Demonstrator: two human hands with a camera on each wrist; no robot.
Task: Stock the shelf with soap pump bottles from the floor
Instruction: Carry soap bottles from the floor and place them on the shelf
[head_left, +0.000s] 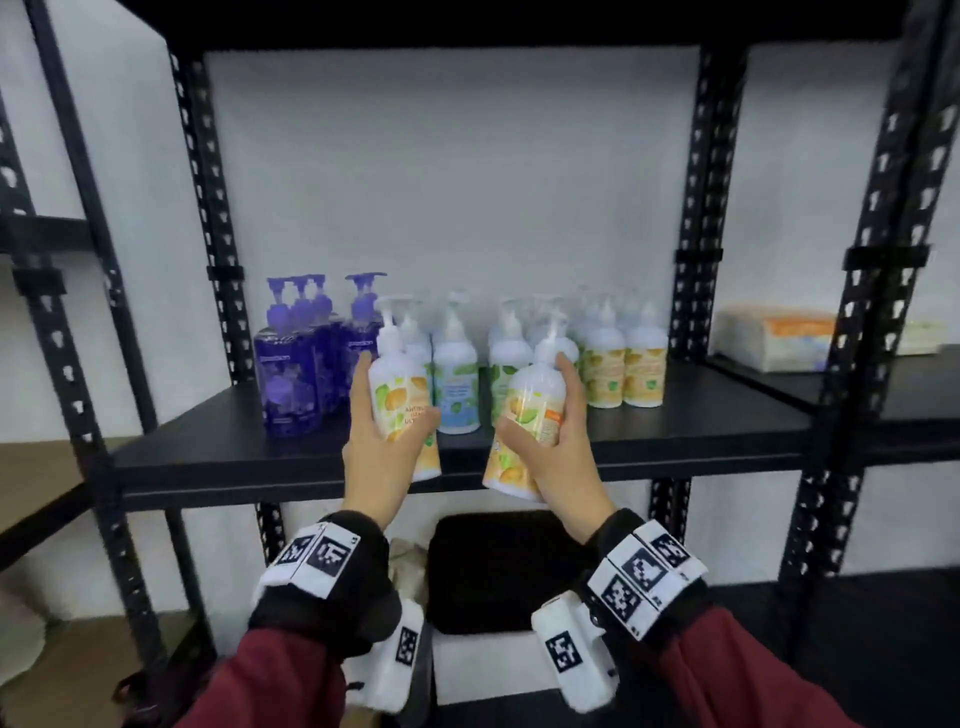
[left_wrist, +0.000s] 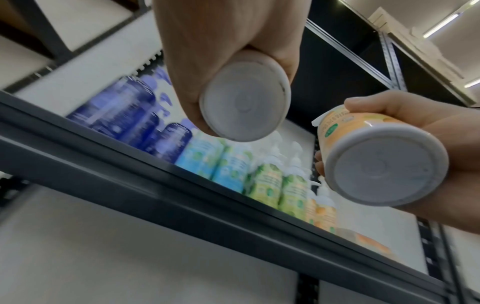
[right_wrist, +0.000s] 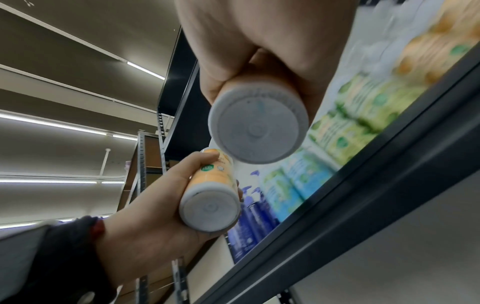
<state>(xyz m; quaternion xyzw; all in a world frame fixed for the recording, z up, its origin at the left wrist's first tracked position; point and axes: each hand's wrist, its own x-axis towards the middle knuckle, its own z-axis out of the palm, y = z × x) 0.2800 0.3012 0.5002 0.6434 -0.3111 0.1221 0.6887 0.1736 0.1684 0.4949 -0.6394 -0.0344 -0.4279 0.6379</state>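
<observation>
At the shelf (head_left: 701, 415) front, the left hand (head_left: 382, 447) and right hand (head_left: 558, 441) are each gripping one orange bottle (head_left: 400, 400), raised, not yet placed. Next, I think, they are needing free spots beside the standing bottles (head_left: 623, 358).

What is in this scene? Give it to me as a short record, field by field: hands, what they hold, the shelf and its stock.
left hand: grips an orange-label pump bottle, upright, in front of the shelf
right hand: grips a second orange-label bottle, tilted
held bottles: both off the shelf board, bases unsupported
shelf: black metal rack
stock, left to right: purple bottles, blue-label bottle, green-label bottle, orange-label bottles
neighbouring shelf: a wrapped pack
</observation>
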